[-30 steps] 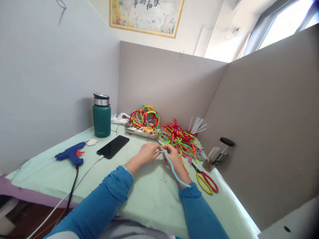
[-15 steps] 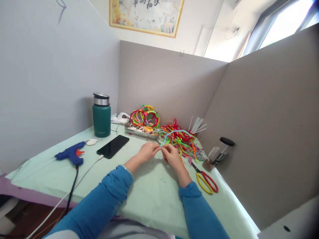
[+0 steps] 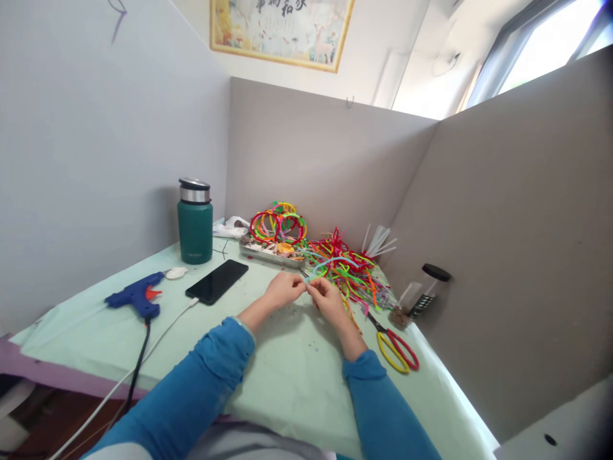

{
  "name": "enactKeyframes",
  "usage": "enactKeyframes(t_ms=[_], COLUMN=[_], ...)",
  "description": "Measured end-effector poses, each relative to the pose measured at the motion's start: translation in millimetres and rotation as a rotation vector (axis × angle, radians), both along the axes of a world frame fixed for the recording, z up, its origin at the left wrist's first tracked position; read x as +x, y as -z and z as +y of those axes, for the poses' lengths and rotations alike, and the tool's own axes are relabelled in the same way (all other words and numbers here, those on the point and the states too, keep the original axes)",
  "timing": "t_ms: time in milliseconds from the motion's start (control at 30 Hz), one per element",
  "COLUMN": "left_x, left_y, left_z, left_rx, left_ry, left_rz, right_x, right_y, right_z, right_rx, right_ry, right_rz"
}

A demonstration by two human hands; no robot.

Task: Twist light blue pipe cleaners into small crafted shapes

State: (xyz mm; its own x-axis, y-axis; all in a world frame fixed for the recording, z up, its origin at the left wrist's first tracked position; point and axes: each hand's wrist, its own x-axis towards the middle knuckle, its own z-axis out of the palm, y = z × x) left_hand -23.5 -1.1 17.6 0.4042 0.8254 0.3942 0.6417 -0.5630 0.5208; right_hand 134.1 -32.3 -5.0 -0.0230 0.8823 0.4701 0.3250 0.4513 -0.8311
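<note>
Both hands meet over the middle of the table, fingertips almost touching. My left hand [image 3: 283,289] pinches one part of a light blue pipe cleaner [image 3: 332,260]. Right beside it, my right hand [image 3: 329,299] is closed on the same pipe cleaner with thumb and finger. Its free length arches away from the fingers toward the back right, over a tangled pile of colourful pipe cleaners [image 3: 342,268]. The small stretch between the fingertips is mostly hidden.
Scissors [image 3: 396,350] with red and yellow handles lie right of my right hand. A metal tray [image 3: 272,257] bears pipe-cleaner rings [image 3: 279,223]. To the left are a phone [image 3: 217,282], a blue glue gun [image 3: 135,295] and a green bottle [image 3: 195,223]. A black-lidded jar [image 3: 428,294] leans at right.
The arch of the light blue pipe cleaner has dropped lower and its far end has shifted left. Both hands have moved very slightly left, still pinching.
</note>
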Motion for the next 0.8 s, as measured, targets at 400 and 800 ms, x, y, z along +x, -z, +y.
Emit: enactKeyframes(t_ms=[400,800], left_x=[-0.9,-0.7], left_y=[-2.2,-0.9], left_z=[-6.0,-3.9], left_rx=[0.023,0.104], left_ry=[-0.011,0.069], left_rz=[-0.072,-0.034], right_x=[-3.3,0.0], right_y=[-4.7,-2.3], right_z=[-2.7,-0.2], right_rx=[0.027,0.023], right_ry=[0.062,0.086], right_rz=[-0.011,-0.004])
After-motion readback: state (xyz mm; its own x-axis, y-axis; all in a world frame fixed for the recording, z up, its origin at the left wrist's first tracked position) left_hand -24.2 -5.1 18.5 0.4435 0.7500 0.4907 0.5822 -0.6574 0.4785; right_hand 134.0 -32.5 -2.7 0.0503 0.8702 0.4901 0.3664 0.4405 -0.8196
